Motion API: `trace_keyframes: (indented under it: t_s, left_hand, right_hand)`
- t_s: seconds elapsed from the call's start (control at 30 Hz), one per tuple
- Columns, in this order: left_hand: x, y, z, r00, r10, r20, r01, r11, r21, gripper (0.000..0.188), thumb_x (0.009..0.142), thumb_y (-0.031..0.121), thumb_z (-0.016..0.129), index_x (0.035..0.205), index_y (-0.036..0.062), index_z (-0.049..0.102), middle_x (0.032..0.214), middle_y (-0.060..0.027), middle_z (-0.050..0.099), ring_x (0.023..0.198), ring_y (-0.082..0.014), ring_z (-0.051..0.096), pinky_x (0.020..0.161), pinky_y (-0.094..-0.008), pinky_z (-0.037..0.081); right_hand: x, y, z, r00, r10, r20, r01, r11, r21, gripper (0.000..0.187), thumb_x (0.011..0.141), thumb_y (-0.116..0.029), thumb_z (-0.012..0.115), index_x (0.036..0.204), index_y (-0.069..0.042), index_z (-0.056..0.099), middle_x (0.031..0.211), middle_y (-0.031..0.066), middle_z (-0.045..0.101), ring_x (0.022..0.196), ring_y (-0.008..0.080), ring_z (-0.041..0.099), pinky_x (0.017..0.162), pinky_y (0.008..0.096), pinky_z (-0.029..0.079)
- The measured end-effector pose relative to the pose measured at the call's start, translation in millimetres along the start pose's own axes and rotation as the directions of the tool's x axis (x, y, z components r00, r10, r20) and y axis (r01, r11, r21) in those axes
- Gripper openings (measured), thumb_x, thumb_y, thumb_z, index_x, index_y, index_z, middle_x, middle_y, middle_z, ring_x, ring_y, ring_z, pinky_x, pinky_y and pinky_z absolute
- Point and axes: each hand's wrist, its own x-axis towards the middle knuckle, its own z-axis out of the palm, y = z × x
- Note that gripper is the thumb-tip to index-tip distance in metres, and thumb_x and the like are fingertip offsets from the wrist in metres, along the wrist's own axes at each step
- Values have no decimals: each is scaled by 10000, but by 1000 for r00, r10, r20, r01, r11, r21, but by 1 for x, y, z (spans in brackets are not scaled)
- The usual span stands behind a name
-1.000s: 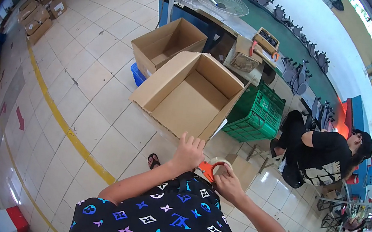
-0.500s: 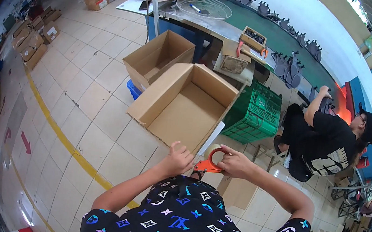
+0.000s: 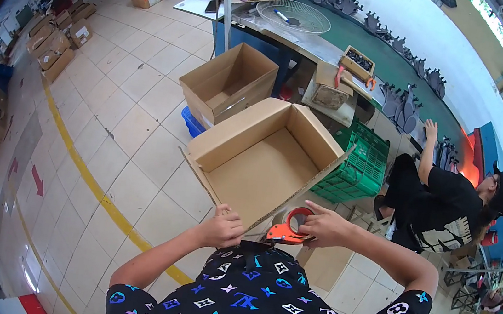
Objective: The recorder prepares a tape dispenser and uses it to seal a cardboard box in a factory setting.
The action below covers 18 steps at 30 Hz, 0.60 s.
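An open-topped brown cardboard box (image 3: 256, 167) is tilted in front of my body, its bare inside facing up. My left hand (image 3: 222, 226) has its fingers curled over the box's near edge. In my right hand (image 3: 325, 226) is an orange tape dispenser (image 3: 285, 232) with a red hub, held close to the box's near right corner. The roll of tape is partly hidden behind the dispenser and fingers. Beyond the box stands a second open cardboard box (image 3: 229, 84), above a blue crate (image 3: 192, 122).
A green plastic crate (image 3: 358, 165) stands right of the box. Farther right, a seated co-worker (image 3: 448, 208) reaches toward grey parts on a green bench (image 3: 344, 32). A wire basket (image 3: 293, 16) and a small box of dark pieces (image 3: 358, 63) lie on the worktable. A yellow line (image 3: 92, 184) crosses the tiled floor.
The near edge of the box has swung and lowered a little. My left hand has moved left and closed over that edge. The co-worker's hand has lifted away from the grey parts.
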Motion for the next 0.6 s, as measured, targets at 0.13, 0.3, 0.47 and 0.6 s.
trace_keyframes:
  t_s: [0.13, 0.3, 0.47, 0.6]
  left_hand:
    - [0, -3, -7, 1000, -18, 12, 18, 999, -29, 129, 837, 224, 636, 789, 141, 549, 748, -3, 503, 848, -160, 543, 884, -454, 307]
    - [4, -6, -11, 999, 27, 28, -27, 999, -28, 171, 814, 224, 675, 752, 141, 539, 728, 7, 505, 825, -154, 554, 871, -421, 303]
    - [3, 2, -5, 997, 21, 78, -20, 1000, -20, 150, 806, 214, 676, 774, 138, 551, 755, 4, 537, 834, -158, 562, 881, -408, 311]
    - [1, 4, -5, 997, -17, 76, 19, 1000, -19, 135, 798, 210, 677, 800, 129, 569, 770, -7, 552, 851, -167, 572, 889, -399, 317]
  right_hand:
    - [-3, -4, -2, 999, -13, 46, 9, 995, 96, 288, 833, -377, 699, 919, -112, 621, 794, 64, 620, 898, 231, 639, 1180, 552, 189]
    - [-4, -14, 12, 996, 65, 64, -84, 926, 367, 451, 857, -494, 661, 890, -47, 613, 798, 118, 626, 898, 308, 634, 1140, 523, 272]
    - [-2, -1, 51, 984, 169, 51, -166, 784, 599, 571, 900, -573, 583, 870, -4, 605, 805, 136, 623, 942, 279, 618, 1006, 443, 384]
    - [2, -5, 90, 887, 339, 313, -401, 234, 886, 581, 951, -590, 486, 1010, -27, 619, 898, 66, 596, 1039, 141, 492, 929, 314, 403]
